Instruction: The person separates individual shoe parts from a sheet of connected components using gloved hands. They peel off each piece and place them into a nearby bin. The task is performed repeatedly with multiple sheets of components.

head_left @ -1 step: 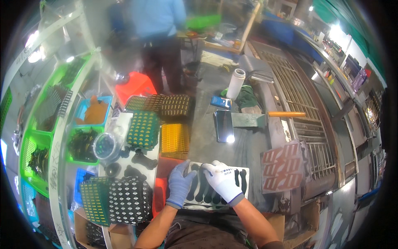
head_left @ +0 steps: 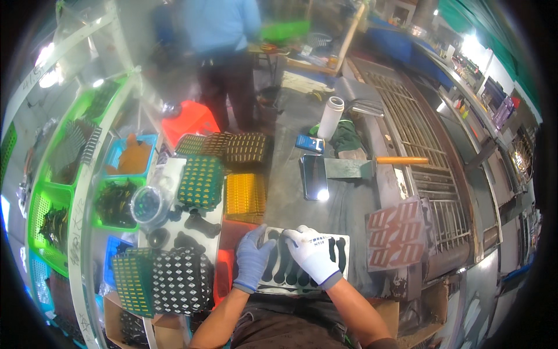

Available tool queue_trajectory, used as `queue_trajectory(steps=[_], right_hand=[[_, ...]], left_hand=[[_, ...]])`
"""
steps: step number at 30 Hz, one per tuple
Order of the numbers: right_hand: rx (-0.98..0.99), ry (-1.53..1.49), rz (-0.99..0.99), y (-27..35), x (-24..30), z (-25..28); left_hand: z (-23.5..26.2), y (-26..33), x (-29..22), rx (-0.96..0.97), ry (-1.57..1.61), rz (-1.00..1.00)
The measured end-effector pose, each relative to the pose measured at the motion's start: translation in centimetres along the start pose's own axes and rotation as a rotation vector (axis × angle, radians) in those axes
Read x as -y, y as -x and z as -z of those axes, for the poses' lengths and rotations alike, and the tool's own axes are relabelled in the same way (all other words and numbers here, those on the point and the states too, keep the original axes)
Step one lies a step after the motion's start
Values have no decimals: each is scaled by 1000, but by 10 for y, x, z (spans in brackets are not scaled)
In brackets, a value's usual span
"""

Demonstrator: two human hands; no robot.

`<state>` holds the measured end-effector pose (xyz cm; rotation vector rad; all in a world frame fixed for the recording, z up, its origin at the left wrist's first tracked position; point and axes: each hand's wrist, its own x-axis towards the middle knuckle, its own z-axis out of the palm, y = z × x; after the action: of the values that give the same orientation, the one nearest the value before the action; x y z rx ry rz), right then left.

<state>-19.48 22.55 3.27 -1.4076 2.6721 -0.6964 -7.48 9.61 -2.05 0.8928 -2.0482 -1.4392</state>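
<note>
A pale flat plate point(head_left: 299, 287) with several long black bone-shaped pieces lies in front of me at the near end of the bench. Over its left edge is my left hand point(head_left: 253, 260), in a blue-grey glove, fingers close together and bent at the far left corner. My right hand point(head_left: 314, 254), in a white glove, rests above the plate's middle. Its fingertips curl together near the far edge. What either hand holds is hidden under the fingers. Black pieces point(head_left: 337, 251) show to the right of my right hand.
A lit phone point(head_left: 314, 177), a wide metal scraper point(head_left: 349, 168) with an orange handle, and a white bottle point(head_left: 331, 118) lie beyond the plate. Patterned stacks point(head_left: 183, 282) stand left. A reddish patterned sheet point(head_left: 397, 234) is right. A person in blue point(head_left: 218, 29) stands at the back.
</note>
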Motion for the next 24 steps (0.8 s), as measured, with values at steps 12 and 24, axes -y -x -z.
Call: queue_trajectory(steps=[12,24], right_hand=[[122,-227,-70,-5,7,34],[67,-584,32,-6,-5,20]], left_hand=[[1,-1,-1,6,-68,-102],[-4,-2,11,24,35,-93]])
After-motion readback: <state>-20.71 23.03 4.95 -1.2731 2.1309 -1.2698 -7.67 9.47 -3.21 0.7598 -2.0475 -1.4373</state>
